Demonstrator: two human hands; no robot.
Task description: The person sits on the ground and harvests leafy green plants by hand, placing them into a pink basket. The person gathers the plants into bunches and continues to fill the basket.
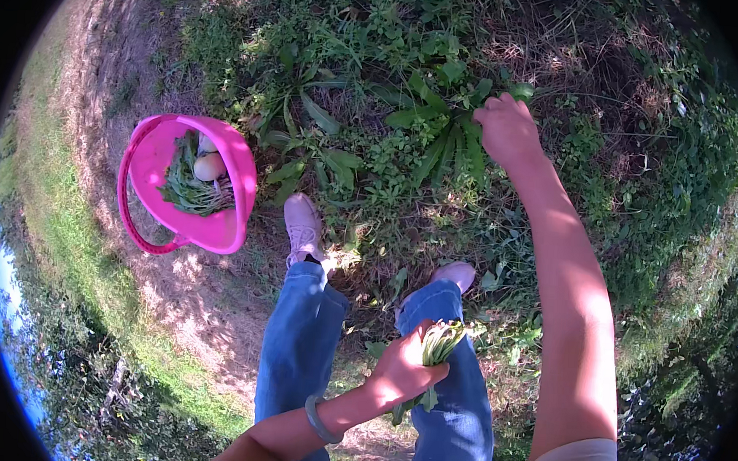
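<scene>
My left hand (403,371), below a bangle on the wrist, is closed around a bunch of leafy greens (441,344), stems upward and leaves hanging below, over my right thigh. My right hand (508,128) reaches down to a leafy green plant (442,118) growing in the ground, at the right side of its long leaves. Its fingers are curled; whether they grip a leaf cannot be told. At the left a pink plastic basket (242,178) with a hoop handle stands tilted in view, holding cut greens (197,194) and a pale rounded object (209,167).
Low weeds (381,28) and dry grass surround the plant. More long-leaved plants (319,113) grow between it and the basket. My pale shoes (303,223) stand on the ground below. A bare dirt strip (108,88) runs along the left, with grass beyond.
</scene>
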